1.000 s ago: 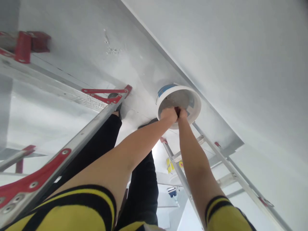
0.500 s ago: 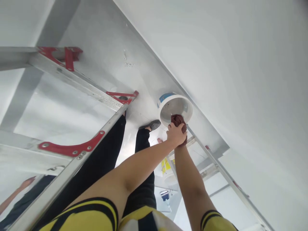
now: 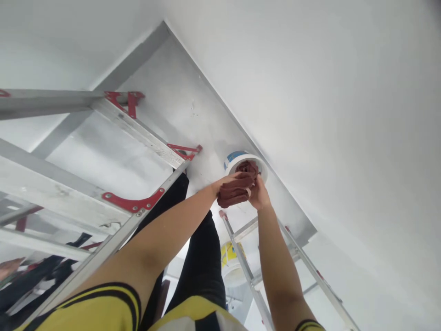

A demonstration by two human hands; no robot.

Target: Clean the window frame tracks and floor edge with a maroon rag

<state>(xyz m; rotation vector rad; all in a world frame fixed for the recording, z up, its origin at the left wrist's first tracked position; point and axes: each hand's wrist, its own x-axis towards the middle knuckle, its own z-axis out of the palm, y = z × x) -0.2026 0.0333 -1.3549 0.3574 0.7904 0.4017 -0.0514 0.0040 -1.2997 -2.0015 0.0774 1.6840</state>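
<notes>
I look down past my legs from a ladder. Both my hands hold a dark red cloth (image 3: pixel 236 189), bunched and rolled between them, just above a white bucket (image 3: pixel 263 168) with a blue label that stands on the floor by the wall. My left hand (image 3: pixel 224 180) grips the cloth's left end and is partly hidden by it. My right hand (image 3: pixel 260 195) grips the right end. The inside of the bucket is mostly hidden behind the cloth.
An aluminium ladder with red brackets (image 3: pixel 132 204) crosses the left side, and its lower rails (image 3: pixel 246 266) run below my arms. A yellow and white object (image 3: pixel 229 253) lies on the floor below. Another person's hand (image 3: pixel 8 267) shows at the lower left. A white wall (image 3: pixel 344 115) fills the right.
Both hands have lifted the red cloth out of the bucket and toward me. The cloth now shows as a rolled bundle between them. The view has tilted, so the bucket looks smaller.
</notes>
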